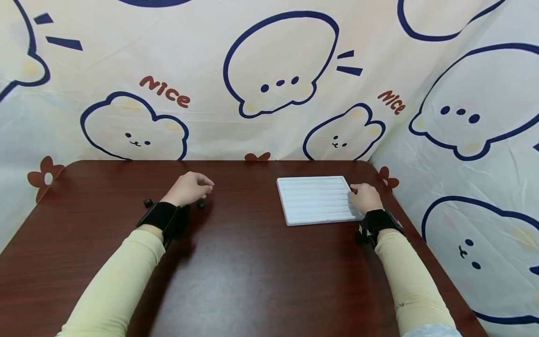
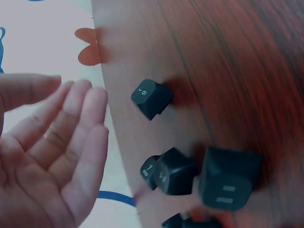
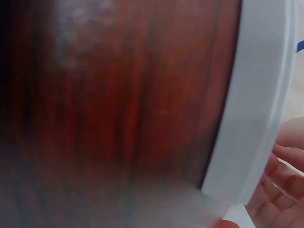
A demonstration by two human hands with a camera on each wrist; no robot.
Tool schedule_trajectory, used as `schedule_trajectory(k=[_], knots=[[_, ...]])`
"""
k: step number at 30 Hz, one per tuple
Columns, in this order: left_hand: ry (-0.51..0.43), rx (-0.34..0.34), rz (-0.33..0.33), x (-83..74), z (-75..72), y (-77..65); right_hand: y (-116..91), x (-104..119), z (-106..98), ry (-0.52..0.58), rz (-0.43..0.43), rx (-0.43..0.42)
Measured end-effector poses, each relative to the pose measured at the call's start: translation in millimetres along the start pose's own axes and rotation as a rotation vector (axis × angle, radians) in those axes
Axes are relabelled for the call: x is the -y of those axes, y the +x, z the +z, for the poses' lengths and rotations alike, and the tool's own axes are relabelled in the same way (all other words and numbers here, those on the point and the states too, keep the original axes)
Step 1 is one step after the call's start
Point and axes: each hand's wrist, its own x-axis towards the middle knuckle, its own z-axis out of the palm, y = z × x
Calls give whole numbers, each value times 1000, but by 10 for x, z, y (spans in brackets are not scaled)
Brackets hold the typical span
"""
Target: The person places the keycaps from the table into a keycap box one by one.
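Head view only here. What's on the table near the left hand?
Observer: Left wrist view shows a black keycap marked with two bars, like an equals sign.

Operator: Just that one?

Observer: No, at least four keycaps show there, the lowest cut off by the picture's bottom edge.

Operator: Anything in the left hand? I only get its back.

Observer: Its palm faces the wrist camera, and nothing shows in it.
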Motion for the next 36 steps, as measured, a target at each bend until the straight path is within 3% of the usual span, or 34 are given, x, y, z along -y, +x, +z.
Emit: schedule_trajectory(k=[9, 17, 26, 36], knots=[[-221, 97, -66, 4, 139, 121, -12, -84, 0, 7, 1, 17], [-390, 116, -140, -350, 540, 325, -69, -79, -13, 24, 25, 29], [-439, 73, -181, -668, 1076, 520, -97, 91, 50, 25, 17, 56], [-457, -2, -239, -832, 1252, 636, -116, 206, 61, 12, -2, 65]])
